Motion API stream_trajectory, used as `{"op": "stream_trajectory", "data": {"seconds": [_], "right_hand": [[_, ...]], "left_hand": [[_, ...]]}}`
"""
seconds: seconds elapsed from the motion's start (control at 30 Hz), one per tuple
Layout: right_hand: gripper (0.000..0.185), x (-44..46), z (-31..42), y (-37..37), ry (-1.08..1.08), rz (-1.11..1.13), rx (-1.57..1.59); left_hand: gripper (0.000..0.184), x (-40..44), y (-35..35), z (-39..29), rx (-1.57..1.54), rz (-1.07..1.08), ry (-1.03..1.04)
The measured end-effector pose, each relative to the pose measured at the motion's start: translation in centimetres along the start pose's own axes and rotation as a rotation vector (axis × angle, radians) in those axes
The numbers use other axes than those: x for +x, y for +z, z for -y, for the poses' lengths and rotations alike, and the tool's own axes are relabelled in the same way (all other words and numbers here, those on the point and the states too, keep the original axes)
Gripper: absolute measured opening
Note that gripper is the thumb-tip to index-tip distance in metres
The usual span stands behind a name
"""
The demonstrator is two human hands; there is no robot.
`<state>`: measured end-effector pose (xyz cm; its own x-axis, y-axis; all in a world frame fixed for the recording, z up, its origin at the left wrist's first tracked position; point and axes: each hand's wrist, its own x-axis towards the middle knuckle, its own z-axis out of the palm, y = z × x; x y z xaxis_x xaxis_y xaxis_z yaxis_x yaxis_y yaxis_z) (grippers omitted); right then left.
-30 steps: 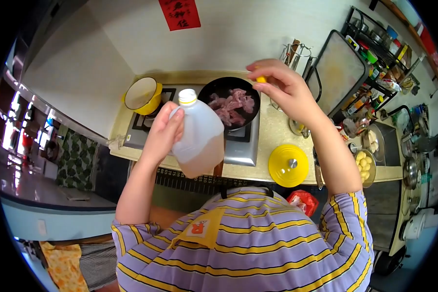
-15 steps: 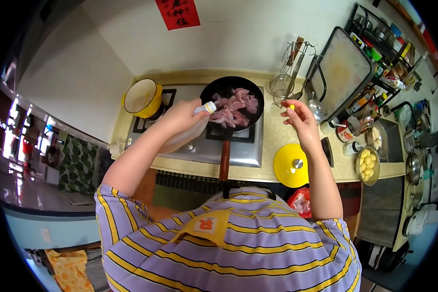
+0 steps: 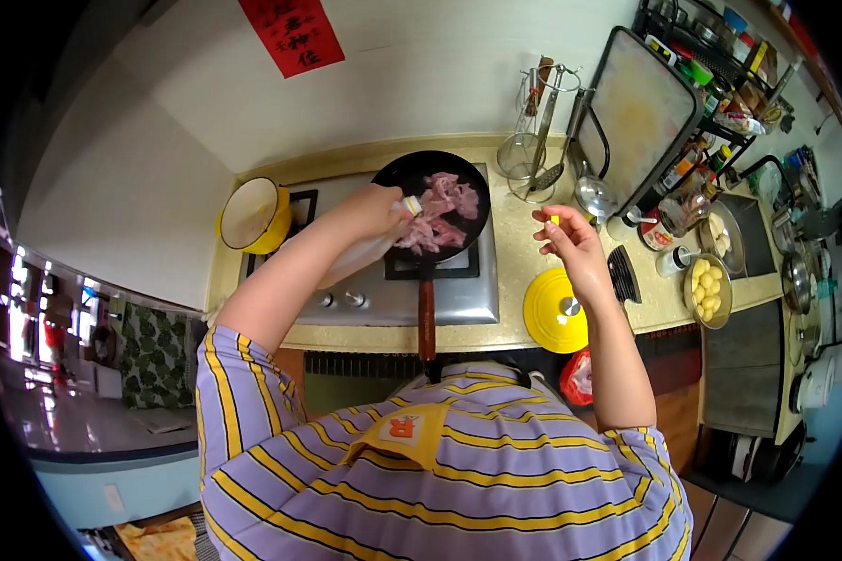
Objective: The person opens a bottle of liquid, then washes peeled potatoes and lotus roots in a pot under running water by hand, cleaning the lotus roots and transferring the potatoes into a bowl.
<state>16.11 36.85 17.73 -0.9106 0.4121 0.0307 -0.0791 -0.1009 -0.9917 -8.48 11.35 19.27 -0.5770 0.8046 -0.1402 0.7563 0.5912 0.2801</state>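
My left hand (image 3: 372, 211) is wrapped round the handle of a translucent jug (image 3: 355, 257), which is tilted with its open mouth over the black frying pan (image 3: 402, 175). Pieces of pink raw meat (image 3: 444, 198) lie in the pan, on the stove. Whether liquid is flowing from the mouth is too small to tell. To the right of the pan, above the counter, my right hand (image 3: 573, 245) pinches a small yellow cap (image 3: 554, 221) between thumb and fingers. Below this hand a round yellow lid (image 3: 552, 309) rests on the counter.
A yellow pot (image 3: 254, 217) stands on the stove's left side. Behind the right hand are a utensil rack (image 3: 530, 159) and an upright board (image 3: 638, 117). Farther right are jars (image 3: 672, 261), a bowl of peeled yellow pieces (image 3: 709, 292) and a sink (image 3: 756, 245).
The jug has gone from upright to tilted, its mouth now over the pan. My right hand has moved down and away from the pan with the cap. The view has shifted slightly.
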Motion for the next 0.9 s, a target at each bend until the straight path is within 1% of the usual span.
{"op": "stream_trajectory", "data": {"seconds": [0.07,0.17,0.27,0.37,0.4,0.5,0.6,0.7,0.73,0.8,0.87,0.9], "right_hand": [[0.023,-0.2,-0.2,-0.1,0.003,-0.006,0.005],[0.023,-0.4,-0.3,-0.1,0.012,-0.014,0.009],[0.023,-0.7,-0.3,-0.2,0.016,-0.016,0.013],[0.024,-0.8,-0.3,-0.1,0.022,-0.015,0.014],[0.024,-0.8,-0.3,-0.1,0.02,-0.011,0.012],[0.024,-0.4,-0.4,0.1,0.029,0.012,0.019],[0.024,-0.1,-0.6,0.5,0.033,0.05,-0.002],[0.026,0.2,-0.6,1.1,0.038,0.095,-0.029],[0.026,0.4,-0.6,1.3,0.041,0.108,-0.038],[0.029,0.7,-0.5,1.7,0.033,0.163,0.04],[0.033,1.0,0.0,2.3,-0.001,0.216,0.116],[0.033,1.2,0.7,2.7,-0.034,0.238,0.076]], "left_hand": [[0.036,1.0,0.3,0.3,0.02,-0.009,0.025],[0.036,2.2,-0.5,0.0,0.015,0.041,-0.061],[0.037,3.8,1.0,3.0,-0.005,-0.084,-0.137],[0.039,2.7,-0.2,3.9,-0.048,-0.108,-0.123],[0.042,2.5,-0.5,4.0,-0.04,-0.034,-0.207],[0.043,0.3,-1.1,4.1,0.026,-0.042,-0.187],[0.042,-1.9,-0.9,4.7,-0.043,-0.1,-0.172],[0.042,-5.3,-2.9,2.0,-0.226,-0.129,-0.208],[0.042,-6.0,-3.2,1.1,-0.241,-0.179,-0.227],[0.041,-7.4,-3.6,-0.9,-0.267,-0.281,-0.262],[0.039,-8.3,-4.3,-3.1,-0.311,-0.289,-0.244],[0.038,-8.7,-4.7,-4.3,-0.333,-0.294,-0.233]]}}
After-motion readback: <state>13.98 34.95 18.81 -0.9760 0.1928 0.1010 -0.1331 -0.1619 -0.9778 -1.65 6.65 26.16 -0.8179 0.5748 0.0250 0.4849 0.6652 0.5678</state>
